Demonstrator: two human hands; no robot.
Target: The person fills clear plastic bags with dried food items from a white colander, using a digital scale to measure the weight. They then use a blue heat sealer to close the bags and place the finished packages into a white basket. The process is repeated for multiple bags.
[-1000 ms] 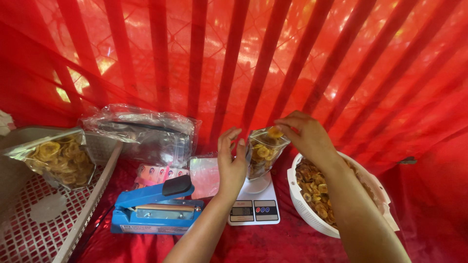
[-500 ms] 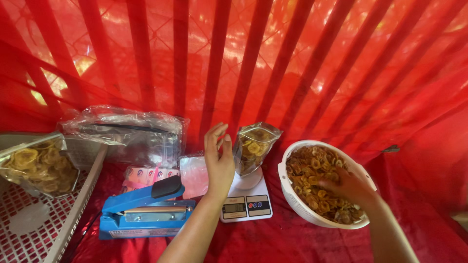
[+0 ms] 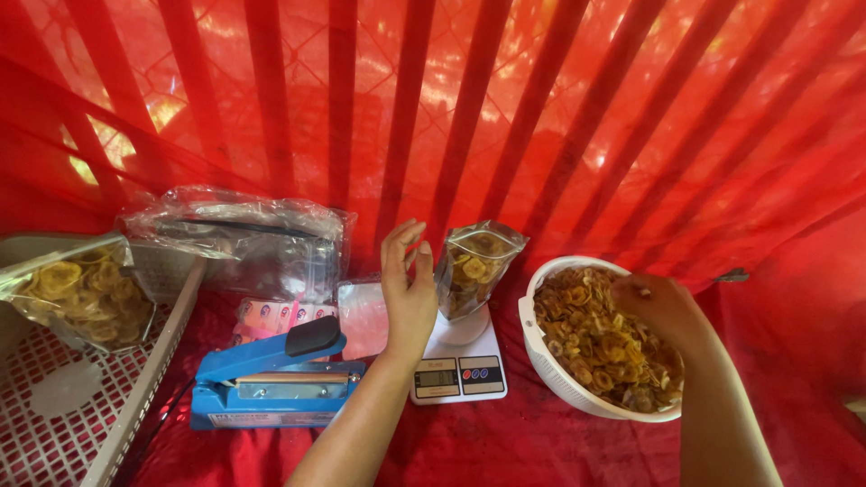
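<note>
Pouch: a clear stand-up pouch (image 3: 475, 269), part-filled with yellow fried chips, stands upright on the round platform of a small white kitchen scale (image 3: 458, 361), placed so the display stays readable in front.
Left hand: the left hand (image 3: 408, 287) stands edge-on just beside the pouch, fingers straight and loosely spread; it appears to steady the pouch's side, though contact cannot be made out.
Right hand: the right hand (image 3: 661, 305) is sunk in a white bowl (image 3: 548, 365) of chips (image 3: 595, 347), fingers curled as if pinching a few; what it grips is hidden.
Bowl: just right of the scale, near enough for a short reach to the pouch.
Sealer: a blue heat sealer (image 3: 275, 383) with a black handle lies left of the scale, its arm down.
Behind it: pink packets (image 3: 271, 316) and a flat clear bag (image 3: 363, 316) lie between the sealer and a bundle of empty plastic bags (image 3: 239, 239).
Basket: a white mesh basket (image 3: 63, 433) at far left holds a filled chip bag (image 3: 81, 293).
Surface: all rests on a red cloth (image 3: 541, 442); red netting hangs behind.
In the way: nothing lies between bowl and pouch; only the left forearm crosses in front of the scale.
</note>
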